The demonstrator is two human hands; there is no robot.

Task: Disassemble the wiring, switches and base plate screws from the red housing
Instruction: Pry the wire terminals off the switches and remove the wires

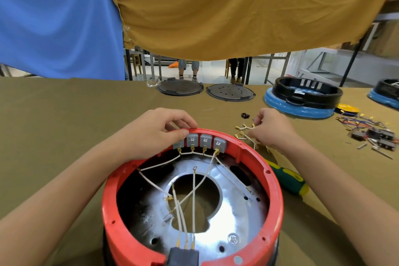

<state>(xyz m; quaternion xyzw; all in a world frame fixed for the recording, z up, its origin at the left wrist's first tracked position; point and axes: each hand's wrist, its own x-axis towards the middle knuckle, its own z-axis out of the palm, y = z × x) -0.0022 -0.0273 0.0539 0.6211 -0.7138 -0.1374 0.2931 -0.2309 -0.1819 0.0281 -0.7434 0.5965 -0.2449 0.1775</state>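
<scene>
- Head view: red housing (192, 211) stands on the tabletop (64, 125), rigid plastic, probably light; the left hand (159, 134) steadies it, fingers curled over its far rim.
- Switches (200, 141) sit along that rim, apparently stiff-seated; grip each by its grey body.
- White wires (194, 190) look limp; pull at the brass terminals.
- Right hand (274, 127) pinches loose wires (245, 130) beside the housing.

Both forearms are bare to the frame edge, with no sleeves in view. The left grip (159, 129) and right grip (274, 127) wear no gloves, rings or watch; the visible thumbnail is short and unpainted.
</scene>
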